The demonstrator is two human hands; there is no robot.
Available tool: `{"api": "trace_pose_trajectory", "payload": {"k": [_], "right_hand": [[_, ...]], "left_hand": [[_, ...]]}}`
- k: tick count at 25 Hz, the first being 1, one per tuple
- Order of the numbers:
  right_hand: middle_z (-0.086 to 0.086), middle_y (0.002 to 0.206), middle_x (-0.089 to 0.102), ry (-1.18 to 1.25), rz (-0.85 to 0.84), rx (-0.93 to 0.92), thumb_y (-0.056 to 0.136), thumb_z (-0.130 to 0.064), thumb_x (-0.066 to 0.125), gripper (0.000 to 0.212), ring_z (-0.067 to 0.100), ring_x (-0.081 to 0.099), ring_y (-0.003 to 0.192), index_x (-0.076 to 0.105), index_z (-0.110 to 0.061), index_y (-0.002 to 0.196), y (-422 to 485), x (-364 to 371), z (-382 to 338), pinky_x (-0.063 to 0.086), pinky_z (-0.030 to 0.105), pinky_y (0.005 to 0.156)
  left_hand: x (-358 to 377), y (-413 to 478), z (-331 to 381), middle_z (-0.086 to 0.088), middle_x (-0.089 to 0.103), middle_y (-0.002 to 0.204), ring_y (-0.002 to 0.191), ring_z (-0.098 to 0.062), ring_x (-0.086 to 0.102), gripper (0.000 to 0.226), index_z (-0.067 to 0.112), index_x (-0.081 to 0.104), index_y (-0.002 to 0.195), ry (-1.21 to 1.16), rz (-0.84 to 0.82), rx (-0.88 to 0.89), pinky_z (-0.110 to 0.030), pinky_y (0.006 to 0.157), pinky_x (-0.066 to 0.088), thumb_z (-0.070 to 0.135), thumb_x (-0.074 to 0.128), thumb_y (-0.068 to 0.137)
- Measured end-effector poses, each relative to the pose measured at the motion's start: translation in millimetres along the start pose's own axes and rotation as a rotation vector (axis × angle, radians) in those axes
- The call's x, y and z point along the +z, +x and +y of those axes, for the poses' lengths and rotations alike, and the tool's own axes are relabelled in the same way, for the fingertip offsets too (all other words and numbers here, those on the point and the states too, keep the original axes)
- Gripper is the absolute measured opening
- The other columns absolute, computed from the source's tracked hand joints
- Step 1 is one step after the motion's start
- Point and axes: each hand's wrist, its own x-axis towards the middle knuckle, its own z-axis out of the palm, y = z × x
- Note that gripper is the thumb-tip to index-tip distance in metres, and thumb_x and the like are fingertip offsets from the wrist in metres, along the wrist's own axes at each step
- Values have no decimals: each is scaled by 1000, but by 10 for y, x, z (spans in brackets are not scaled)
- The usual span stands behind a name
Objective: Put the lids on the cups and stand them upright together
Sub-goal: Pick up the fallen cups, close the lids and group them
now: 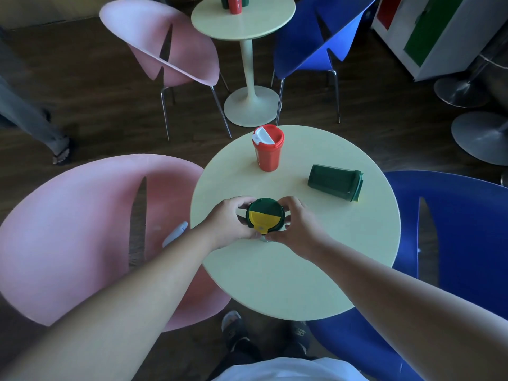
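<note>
A green cup with a green and yellow lid (265,214) stands upright near the front of the round pale table (302,284). My left hand (229,221) grips its left side and my right hand (298,224) grips its right side, fingers on the lid's rim. A red cup (268,154) with a red and white lid stands upright at the table's far side. Lying on its side at the right is a second green cup (334,182), lid end pointing right.
A pink chair (82,243) with a white object (176,234) on its seat is at the left, a blue chair (453,243) at the right. Beyond stand another round table (244,23) with cups, a pink chair, a blue chair. A person's legs are far left.
</note>
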Motion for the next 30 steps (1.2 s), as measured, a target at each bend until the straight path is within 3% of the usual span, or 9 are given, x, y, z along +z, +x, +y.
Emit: {"api": "trace_pose_trajectory", "payload": {"k": [5, 8, 12, 17, 20, 24, 27, 30], "right_hand": [[-6, 121, 55, -11, 30, -4, 62, -29, 95, 75, 19, 64, 104, 51, -24, 123, 5, -86, 7, 57, 44, 90], [-6, 121, 55, -12, 39, 10, 63, -31, 95, 76, 19, 63, 103, 50, -24, 124, 20, -125, 25, 57, 42, 89], [-3, 126, 56, -16, 21, 13, 65, -32, 95, 79, 18, 63, 104, 48, -23, 128, 25, -156, 32, 56, 38, 88], [-5, 129, 54, -21, -34, 8, 64, -36, 95, 85, 17, 62, 109, 47, -22, 133, 58, -229, 9, 48, 28, 81], [-5, 132, 52, 25, -64, 28, 64, -42, 95, 94, 15, 62, 111, 44, -23, 141, 67, -385, -37, 51, 29, 80], [-5, 128, 56, 38, 13, 25, 73, -54, 86, 82, 15, 64, 108, 49, -22, 139, 244, -695, -196, 57, 39, 89], [-2, 129, 59, 62, 90, 56, 80, -51, 80, 72, 17, 65, 108, 50, -20, 138, 540, -862, -345, 57, 39, 89], [6, 134, 59, 54, 140, 74, 87, -34, 78, 61, 20, 64, 107, 50, -17, 139, 893, -904, -470, 54, 35, 84]], "left_hand": [[68, 77, 45, 15, 65, 125, 92, -13, 77, 82, 23, 60, 138, -4, -2, -7, -42, 96, 59, 3, 92, 66], [95, 120, 80, 15, 63, 126, 94, -12, 76, 85, 22, 57, 143, -3, -6, -4, -39, 96, 59, 4, 91, 67], [92, 159, 55, 4, 61, 136, 95, -10, 76, 87, 24, 56, 144, 8, -17, -6, -39, 99, 57, 10, 91, 66], [77, 177, 70, 7, 60, 138, 103, -11, 72, 90, 24, 52, 147, 10, -3, -46, -38, 99, 56, 12, 92, 67], [-42, 199, 136, 10, 58, 138, 111, -13, 68, 97, 31, 50, 147, 1, 27, -76, -39, 100, 55, 35, 92, 59], [-276, 320, 240, 6, 61, 133, 106, -11, 70, 91, 32, 55, 139, -43, 98, -74, -42, 97, 57, 54, 84, 56], [-470, 562, 335, 3, 65, 130, 99, -13, 70, 65, 30, 60, 134, -22, 182, -43, -38, 89, 58, 41, 85, 75], [-643, 897, 413, 0, 67, 126, 100, -17, 69, 53, 26, 62, 131, -23, 247, -18, -42, 87, 59, 34, 82, 82]]}}
